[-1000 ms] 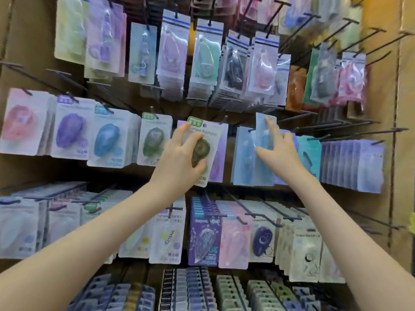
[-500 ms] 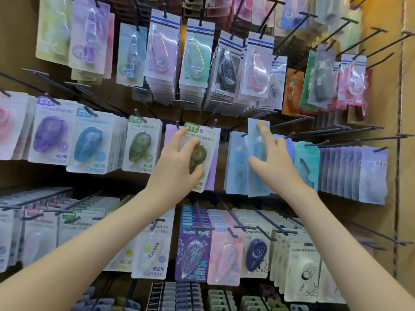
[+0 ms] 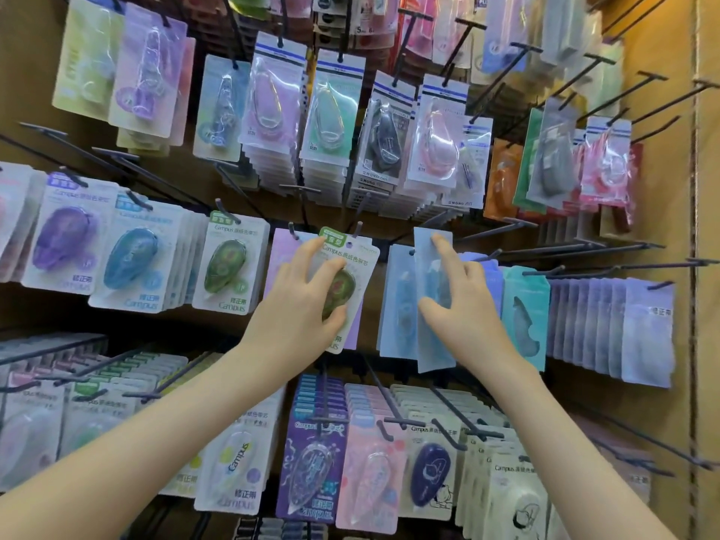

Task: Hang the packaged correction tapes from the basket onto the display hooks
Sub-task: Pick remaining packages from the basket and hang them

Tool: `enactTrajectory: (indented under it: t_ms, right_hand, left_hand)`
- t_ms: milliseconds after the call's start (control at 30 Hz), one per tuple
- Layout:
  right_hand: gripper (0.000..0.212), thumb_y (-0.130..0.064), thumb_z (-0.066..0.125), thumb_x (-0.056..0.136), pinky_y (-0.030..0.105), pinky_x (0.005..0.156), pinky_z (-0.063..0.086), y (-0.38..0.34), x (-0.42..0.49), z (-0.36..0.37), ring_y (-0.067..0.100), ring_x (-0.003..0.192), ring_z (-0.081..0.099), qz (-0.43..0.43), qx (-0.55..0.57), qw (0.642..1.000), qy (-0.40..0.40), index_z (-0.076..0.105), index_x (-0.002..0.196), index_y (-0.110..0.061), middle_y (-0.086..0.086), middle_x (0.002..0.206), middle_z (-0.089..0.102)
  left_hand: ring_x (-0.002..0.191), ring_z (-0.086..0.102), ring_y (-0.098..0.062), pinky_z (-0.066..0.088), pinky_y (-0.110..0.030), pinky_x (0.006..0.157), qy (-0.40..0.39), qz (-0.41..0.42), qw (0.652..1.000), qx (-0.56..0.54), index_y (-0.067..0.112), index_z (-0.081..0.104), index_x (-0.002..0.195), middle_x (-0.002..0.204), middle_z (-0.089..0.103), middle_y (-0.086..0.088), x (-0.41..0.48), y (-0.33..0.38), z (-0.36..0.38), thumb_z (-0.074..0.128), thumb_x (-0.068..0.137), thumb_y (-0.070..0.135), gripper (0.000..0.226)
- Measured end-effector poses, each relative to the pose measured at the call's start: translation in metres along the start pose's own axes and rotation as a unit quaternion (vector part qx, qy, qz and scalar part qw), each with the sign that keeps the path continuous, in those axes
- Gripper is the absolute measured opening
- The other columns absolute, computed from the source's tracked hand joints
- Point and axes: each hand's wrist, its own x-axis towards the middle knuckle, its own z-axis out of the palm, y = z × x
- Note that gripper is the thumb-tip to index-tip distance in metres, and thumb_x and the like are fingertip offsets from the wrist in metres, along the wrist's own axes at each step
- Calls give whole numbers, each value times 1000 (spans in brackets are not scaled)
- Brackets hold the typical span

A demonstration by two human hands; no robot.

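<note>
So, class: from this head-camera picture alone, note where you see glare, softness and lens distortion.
Head view: glare streaks the clear blisters of the top-row packs; head view again, the lower-left packs smear soft while the green pack in the left hand reads sharp; also head view, wide-angle bending fans the empty hooks outward.

The green correction tape package is a matt white paper card with a clear, glossy plastic blister over the tape body. The pale blue package beside it looks like a frosted, half-transparent plastic sleeve with a dull shine. The upper packages have smooth clear blisters with bright reflections, the display hooks are thin dark metal wire with a matt finish, and the brown back panel looks matt, like cardboard.
</note>
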Motion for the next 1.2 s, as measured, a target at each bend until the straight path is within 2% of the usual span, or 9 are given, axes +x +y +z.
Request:
enactTrajectory:
  t_ms: [300, 533, 633, 733, 867, 933, 1033, 1100, 1200]
  right_hand:
    - [80, -25, 50, 91, 38, 70, 51, -6, -1, 11, 19, 76, 49, -5, -92, 996, 13, -1, 148, -49, 2, 113, 31]
    - [75, -26, 46, 95, 38, 77, 49, 2, 18, 24, 24, 83, 50, 57, -114, 990, -56, -2, 150, -43, 8, 133, 27]
    - [78, -26, 46, 96, 41, 85, 48, 3, 29, 28, 32, 102, 52, 82, -141, 983, -87, -8, 150, -43, 12, 140, 27]
    - [78, -27, 46, 97, 37, 81, 46, 7, 35, 33, 29, 104, 49, 87, -149, 980, -97, -10, 150, -41, 13, 141, 28]
    - [70, -32, 41, 98, 41, 89, 45, -5, 33, 36, 35, 121, 45, 115, -192, 970, -91, -5, 151, -37, 16, 151, 21]
    - [65, -32, 41, 97, 40, 87, 43, -20, 24, 40, 35, 126, 37, 68, -229, 971, -2, 9, 153, -27, 17, 148, 26]
    - [55, -19, 53, 91, 42, 83, 44, -44, 10, 51, 35, 114, 44, -98, -194, 966, 138, 38, 143, -8, 19, 128, 47]
    - [51, -12, 56, 88, 36, 85, 41, -59, 8, 60, 33, 109, 48, -163, -131, 967, 146, 46, 137, -4, 16, 119, 52]
    - [52, -13, 53, 91, 17, 88, 29, -82, 10, 74, 20, 115, 44, -187, -32, 979, 78, 42, 142, -14, 3, 122, 47]
  left_hand:
    - [110, 49, -36, 54, -45, 76, 13, 22, 1000, 15, 13, 53, 130, 148, 34, -13, -7, 1, 6, 72, 81, 17, 53]
    - [111, 53, -35, 56, -43, 74, 11, 12, 1000, 27, 12, 55, 128, 145, 37, -14, -20, -7, 6, 74, 79, 17, 53]
    - [111, 53, -35, 56, -43, 73, 15, 0, 1000, 25, 13, 55, 127, 145, 37, -13, -23, -10, 2, 74, 78, 17, 53]
    - [107, 55, -35, 57, -41, 67, 20, 2, 999, 34, 14, 56, 125, 144, 39, -13, -28, -15, -8, 75, 76, 17, 53]
    - [113, 54, -36, 55, -42, 76, 40, -8, 998, 58, 12, 56, 126, 144, 40, -15, -35, -29, -30, 75, 77, 19, 53]
    - [117, 52, -35, 54, -43, 81, 51, -20, 997, 62, 12, 55, 128, 144, 39, -14, -36, -39, -42, 74, 79, 20, 53]
    - [115, 53, -34, 51, -41, 89, 71, -36, 995, 52, 11, 55, 128, 143, 38, -13, -35, -52, -58, 73, 80, 21, 53]
    - [114, 54, -34, 45, -37, 93, 87, -43, 994, 53, 10, 56, 127, 142, 40, -14, -34, -59, -67, 73, 80, 21, 52]
    - [112, 54, -33, 46, -38, 93, 98, -52, 992, 58, 12, 56, 127, 141, 40, -12, -30, -68, -81, 65, 79, 29, 52]
